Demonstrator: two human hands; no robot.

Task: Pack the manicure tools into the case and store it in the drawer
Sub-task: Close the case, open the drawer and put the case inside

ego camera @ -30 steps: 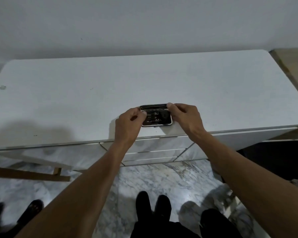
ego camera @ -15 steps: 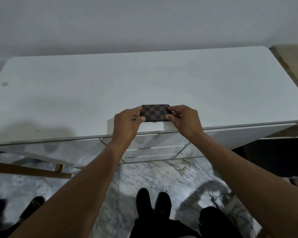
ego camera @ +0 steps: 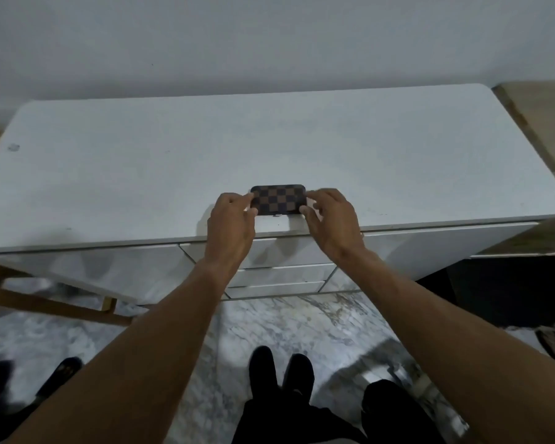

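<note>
The manicure case (ego camera: 277, 199), small and covered in a brown checkered pattern, lies closed and flat near the front edge of the white dresser top (ego camera: 269, 149). My left hand (ego camera: 229, 222) pinches its left end with thumb and fingers. My right hand (ego camera: 329, 219) pinches its right end the same way. No tools are visible; the inside of the case is hidden. Below the front edge are the closed white drawers (ego camera: 282, 274), stacked in the middle of the dresser front.
A wooden frame (ego camera: 55, 306) runs under the dresser at the left. Marble floor (ego camera: 269, 322) lies below, with my black shoes (ego camera: 279, 370) on it. More dark footwear (ego camera: 23, 379) sits at lower left. A wooden surface (ego camera: 542, 104) borders the dresser's right end.
One second ago the case lay open with the tools showing. Its lid came down, and now the checkered cover faces up, with both hands still at its ends.
</note>
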